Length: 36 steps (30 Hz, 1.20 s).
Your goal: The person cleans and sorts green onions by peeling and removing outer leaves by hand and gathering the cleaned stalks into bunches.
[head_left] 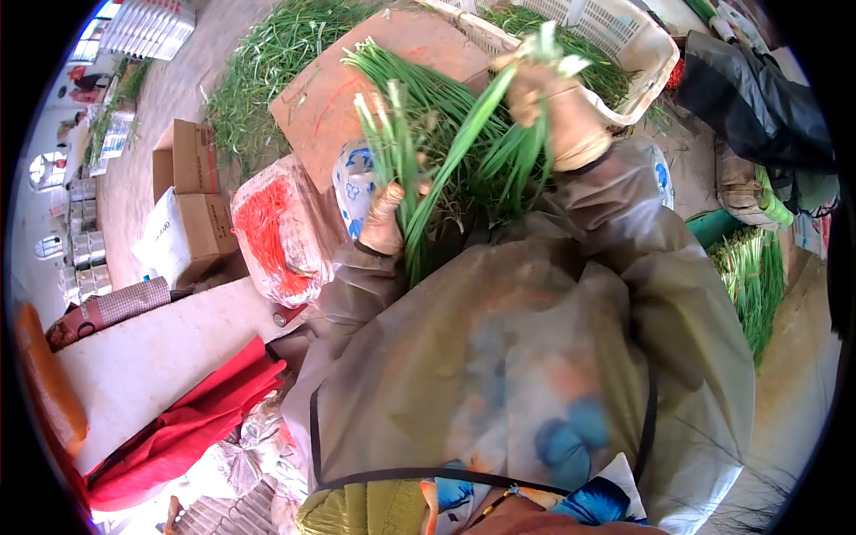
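My left hand (385,218), in a tan glove, is closed around a bunch of garlic chives (401,147), held upright with the pale cut ends on top. My right hand (555,111), gloved too and blurred by motion, grips more chives near their white ends. Long green leaves hang from it and cross towards the left hand. Between the hands, a thick heap of chives (428,85) lies on a brown board (312,107) and spills towards my lap. A translucent apron (481,374) covers my front.
A white plastic crate (658,67) with greens stands behind the right hand. Loose greens (276,67) are piled on the floor. Red ties (275,236) lie on a package at left, near cardboard boxes (205,223). Bundled chives (753,294) stand at right.
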{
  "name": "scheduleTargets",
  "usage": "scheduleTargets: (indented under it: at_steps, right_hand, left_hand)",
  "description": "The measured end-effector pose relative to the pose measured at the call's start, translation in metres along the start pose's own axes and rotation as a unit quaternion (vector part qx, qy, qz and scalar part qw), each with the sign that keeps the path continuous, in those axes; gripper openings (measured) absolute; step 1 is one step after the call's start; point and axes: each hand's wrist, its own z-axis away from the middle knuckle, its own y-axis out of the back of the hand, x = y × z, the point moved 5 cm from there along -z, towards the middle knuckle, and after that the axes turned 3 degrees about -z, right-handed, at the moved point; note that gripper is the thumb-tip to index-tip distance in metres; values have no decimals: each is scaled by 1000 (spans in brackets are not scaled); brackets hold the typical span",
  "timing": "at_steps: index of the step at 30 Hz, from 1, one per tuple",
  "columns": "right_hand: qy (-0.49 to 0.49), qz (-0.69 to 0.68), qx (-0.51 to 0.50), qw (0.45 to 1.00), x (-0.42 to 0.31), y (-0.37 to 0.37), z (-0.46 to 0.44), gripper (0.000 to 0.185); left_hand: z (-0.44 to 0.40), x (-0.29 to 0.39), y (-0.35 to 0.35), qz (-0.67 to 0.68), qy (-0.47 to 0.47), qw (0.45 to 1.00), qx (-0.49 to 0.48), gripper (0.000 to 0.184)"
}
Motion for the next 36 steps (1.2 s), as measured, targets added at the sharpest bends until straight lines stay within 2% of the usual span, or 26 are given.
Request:
scheduleTargets:
  at_steps: [1, 3, 4, 5, 7, 9, 10, 11, 13, 15, 17, 19, 20, 21, 23, 25, 27, 31, 33, 34, 35, 36]
  right_hand:
    - [6, -52, -5, 999, -17, 14, -4, 22]
    - [56, -169, -18, 984, -46, 49, -16, 19]
    - [75, -81, 30, 993, -66, 54, -8, 20]
    - [161, 140, 117, 970, -74, 84, -14, 21]
    - [247, 333, 213, 885, -88, 87, -7, 23]
    - [145, 132, 145, 970, -72, 69, 1, 23]
    - [99, 125, 90, 983, -63, 58, -1, 22]
    - [70, 141, 102, 982, -52, 46, 3, 18]
    - [9, 103, 23, 994, -16, 37, -9, 17]
    - [-23, 173, -27, 984, 12, 25, -13, 23]
    - [-18, 244, -59, 968, 37, 2, -13, 26]
    - [-36, 235, -90, 967, 53, -21, -7, 29]
    - [-54, 239, -141, 959, 75, -17, -15, 32]
    - [-66, 252, -124, 957, 67, -23, -11, 29]
    - [-57, 277, -149, 948, 61, -20, -9, 23]
    - [-64, 264, -149, 951, 71, -10, -11, 21]
    - [-73, 270, -134, 951, 76, -5, -8, 30]
    - [-79, 336, -76, 935, 73, -9, 1, 40]
    - [-78, 385, -84, 916, 78, -11, 1, 46]
    - [-93, 347, -83, 929, 81, -9, 1, 39]
    - [-93, 348, -85, 929, 82, -6, 0, 39]
    - [-86, 283, -93, 951, 82, -5, -1, 35]
  left_hand:
    - [-1, 3, 9, -1, -16, 1000, 15, 67]
    - [-3, 10, 18, 8, -26, 999, -16, 65]
    - [-4, 9, 27, -8, -12, 1000, -14, 66]
    - [-5, 9, 31, -25, 2, 1000, -14, 67]
    - [-1, 13, 25, -63, 1, 998, 8, 66]
    - [0, 14, 11, -3, -12, 1000, 3, 63]
    - [0, 11, 6, -12, -2, 1000, -13, 65]
    - [1, 9, 1, -13, 1, 1000, -13, 65]
    - [1, 10, -15, -36, 1, 999, -24, 68]
    - [0, 7, -17, -48, 5, 998, -35, 70]
    - [3, 2, -24, -48, 43, 996, -61, 69]
    - [10, -4, -27, -54, 61, 995, -61, 67]
    - [12, -5, -33, -51, 84, 993, -63, 65]
    - [13, -6, -36, -48, 107, 991, -66, 63]
    - [11, -7, -33, -35, 92, 993, -63, 55]
    - [12, -7, -24, 6, 93, 996, 18, 49]
    - [11, -9, -22, 6, 85, 996, 22, 45]
    - [1, -13, -23, -50, 33, 997, -38, 40]
    - [-6, -14, -20, -253, -14, 967, 21, 40]
    - [-11, -12, -21, -260, -29, 965, 22, 37]
    - [-9, -10, -22, -260, -30, 965, 23, 37]
    - [-6, -8, -23, -150, -5, 988, 38, 36]
